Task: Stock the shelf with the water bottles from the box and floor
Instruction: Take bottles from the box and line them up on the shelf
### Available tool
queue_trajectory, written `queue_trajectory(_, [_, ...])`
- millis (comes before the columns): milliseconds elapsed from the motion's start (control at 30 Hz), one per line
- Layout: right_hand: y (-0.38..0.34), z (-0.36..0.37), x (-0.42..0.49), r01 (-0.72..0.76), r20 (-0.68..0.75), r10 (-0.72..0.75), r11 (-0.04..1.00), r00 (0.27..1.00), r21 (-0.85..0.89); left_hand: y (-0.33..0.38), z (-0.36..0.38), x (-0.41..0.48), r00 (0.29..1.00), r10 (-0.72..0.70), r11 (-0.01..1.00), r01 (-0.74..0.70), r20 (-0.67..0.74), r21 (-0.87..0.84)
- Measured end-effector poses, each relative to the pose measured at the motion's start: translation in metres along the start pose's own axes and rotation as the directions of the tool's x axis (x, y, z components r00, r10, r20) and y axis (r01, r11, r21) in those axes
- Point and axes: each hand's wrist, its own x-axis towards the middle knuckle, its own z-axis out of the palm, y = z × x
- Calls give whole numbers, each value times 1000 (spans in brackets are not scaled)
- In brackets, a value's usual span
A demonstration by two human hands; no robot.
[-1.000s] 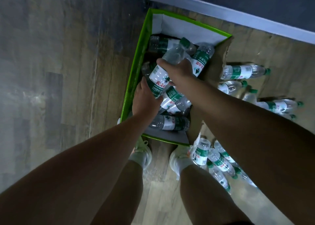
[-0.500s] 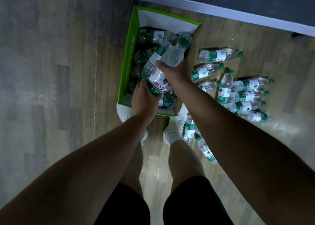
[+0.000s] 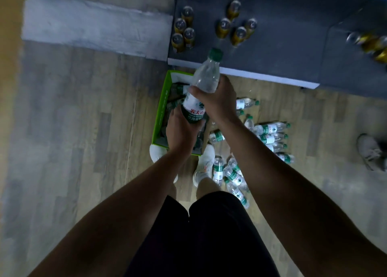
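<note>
**Two hands on one water bottle, above the green box**

Left hand (image 3: 180, 130) is curled round the labelled lower half of the water bottle (image 3: 204, 81). Right hand (image 3: 215, 100) is wrapped round the clear section just above it. The bottle is tilted over the green box (image 3: 160, 117), green cap (image 3: 215, 53) pointing away from the box toward the shelf (image 3: 272, 67).

Handling, my read:
- It looks full, so moderate weight.
- The thin plastic wall will dent if squeezed, and it's smooth, maybe slick.
- The label band is probably the best grip, and one hand should do.

More bottles lie inside the box. Loose bottles (image 3: 270, 133) lie on the floor right of the box. Amber bottles (image 3: 184, 33) stand on the shelf beyond the box's far end.
</note>
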Motion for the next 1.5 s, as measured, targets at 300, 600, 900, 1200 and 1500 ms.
queue_trajectory(300, [-143, -101, -35, 189, -103, -186, 982, 977, 22, 143, -82, -22, 979, 200, 975, -203, -42, -93])
queue_trajectory(600, [-271, -172, -79, 391, -301, -362, 919, 882, 40, 259, -171, -19, 884, 466, 849, -456, -28, -266])
queue_trajectory(900, [-358, -208, -97, 504, -461, -460, 863, 759, -31, 342, -222, -15, 792, 608, 726, -580, -49, -368])
queue_trajectory(1200, [-420, -251, -79, 576, -507, -524, 815, 684, -66, 414, -241, -3, 737, 658, 627, -649, -152, -431])
queue_trajectory(1500, [-474, -311, -24, 643, -512, -576, 763, 637, -58, 507, -233, 39, 640, 723, 552, -761, -259, -339])
